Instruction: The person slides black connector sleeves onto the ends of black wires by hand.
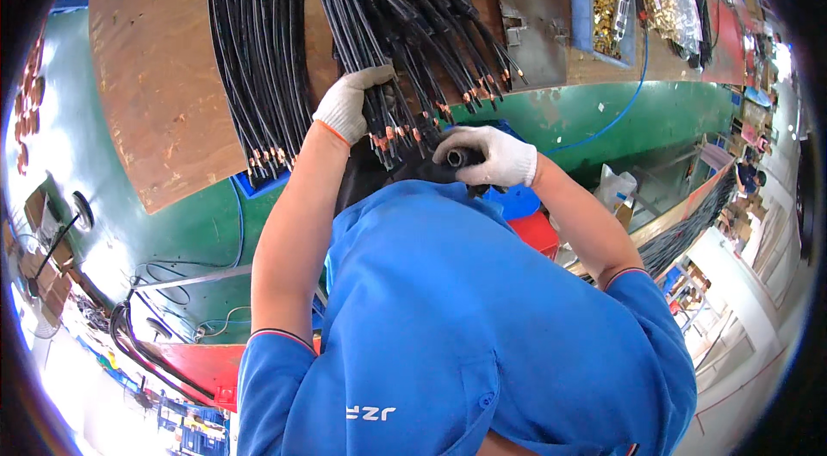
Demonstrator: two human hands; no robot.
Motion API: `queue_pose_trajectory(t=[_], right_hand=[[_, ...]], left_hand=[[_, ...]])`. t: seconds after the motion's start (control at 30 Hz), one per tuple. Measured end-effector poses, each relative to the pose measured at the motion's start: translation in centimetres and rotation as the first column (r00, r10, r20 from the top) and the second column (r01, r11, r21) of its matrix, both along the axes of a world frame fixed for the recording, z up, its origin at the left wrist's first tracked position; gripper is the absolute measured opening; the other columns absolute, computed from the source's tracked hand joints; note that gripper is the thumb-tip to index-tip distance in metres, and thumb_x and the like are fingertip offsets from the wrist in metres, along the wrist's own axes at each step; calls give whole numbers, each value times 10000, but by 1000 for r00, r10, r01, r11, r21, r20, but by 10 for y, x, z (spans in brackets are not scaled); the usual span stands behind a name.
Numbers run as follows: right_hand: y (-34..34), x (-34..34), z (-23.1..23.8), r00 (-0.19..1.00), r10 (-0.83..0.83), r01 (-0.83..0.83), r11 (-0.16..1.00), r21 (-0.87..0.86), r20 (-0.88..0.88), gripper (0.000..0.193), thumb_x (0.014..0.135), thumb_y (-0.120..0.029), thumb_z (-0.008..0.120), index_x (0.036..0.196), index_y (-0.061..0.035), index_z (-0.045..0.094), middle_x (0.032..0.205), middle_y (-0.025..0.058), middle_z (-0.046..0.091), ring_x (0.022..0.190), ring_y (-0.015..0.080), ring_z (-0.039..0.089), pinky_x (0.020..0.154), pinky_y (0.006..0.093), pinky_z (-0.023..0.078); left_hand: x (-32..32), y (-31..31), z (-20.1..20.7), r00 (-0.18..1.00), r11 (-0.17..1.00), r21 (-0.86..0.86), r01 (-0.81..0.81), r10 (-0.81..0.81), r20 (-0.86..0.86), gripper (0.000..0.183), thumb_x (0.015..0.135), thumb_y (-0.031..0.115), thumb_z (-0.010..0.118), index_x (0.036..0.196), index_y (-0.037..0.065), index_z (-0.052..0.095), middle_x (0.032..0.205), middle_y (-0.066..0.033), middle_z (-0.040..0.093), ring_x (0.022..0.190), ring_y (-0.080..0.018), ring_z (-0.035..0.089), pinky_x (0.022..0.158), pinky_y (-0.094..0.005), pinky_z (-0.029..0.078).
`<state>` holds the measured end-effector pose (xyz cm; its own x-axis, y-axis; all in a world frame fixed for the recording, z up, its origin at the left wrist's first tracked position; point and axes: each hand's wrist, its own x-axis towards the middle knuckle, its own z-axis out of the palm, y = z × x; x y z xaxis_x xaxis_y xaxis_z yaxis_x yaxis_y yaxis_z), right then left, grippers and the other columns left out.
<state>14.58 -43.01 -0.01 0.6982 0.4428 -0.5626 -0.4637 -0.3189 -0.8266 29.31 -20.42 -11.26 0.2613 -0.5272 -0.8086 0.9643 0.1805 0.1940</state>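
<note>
My left hand (346, 105), in a white knit glove, is wrapped round part of a bundle of black cables (360, 17) near their front ends. Bare copper strands (398, 132) stick out of those ends, which hang past the table edge towards me. Just right of them, my right hand (504, 158), gloved too, curls round a short black cylinder (456, 158) with a hollow round end. What kind of thing it is does not show. A second bundle of black cables (257, 43) lies to the left, its copper ends also pointing at me.
The brown tabletop (146, 68) carries the bundles, a dark metal plate (530, 25), a blue bin (582, 4) of brass fittings and a clear bag (676, 17) of more fittings. A blue air hose (642, 68) hangs from a tool over the bin. Below me is green floor (194, 223).
</note>
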Motion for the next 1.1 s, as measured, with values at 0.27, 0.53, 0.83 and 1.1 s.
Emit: queue_pose_trajectory(t=[0.27,0.53,0.83,1.1], right_hand=[[-8,-15,13,994,106,-106,994,-14,17,465,739,-145,759,1198,-72,752,1334,226,648,1221,363,640,1066,415,497],[-8,-17,16,997,61,-60,997,43,-44,491,753,-127,751,1238,-56,738,1309,197,684,1231,301,644,1089,399,486],[10,33,-13,934,-229,252,966,52,-275,597,753,-102,727,1342,-13,690,1099,50,731,1031,121,643,948,298,515],[21,155,-65,891,-453,455,885,-101,43,367,788,-69,740,1149,-22,703,980,51,722,893,152,666,849,332,550]], left_hand=[[-1,-9,13,998,998,58,-38,35,51,147,949,146,712,993,8,736,795,-71,707,662,-166,675,631,-290,576],[-1,-12,15,998,996,86,-15,9,63,138,936,119,726,1015,6,740,784,-72,707,664,-170,682,609,-300,576],[-4,-19,14,999,997,73,4,-7,52,138,957,125,721,1064,39,716,899,-96,737,746,-247,725,657,-388,611],[7,32,21,993,997,54,52,-57,103,275,1030,281,636,1091,23,708,925,-111,753,734,-210,730,640,-356,605]])
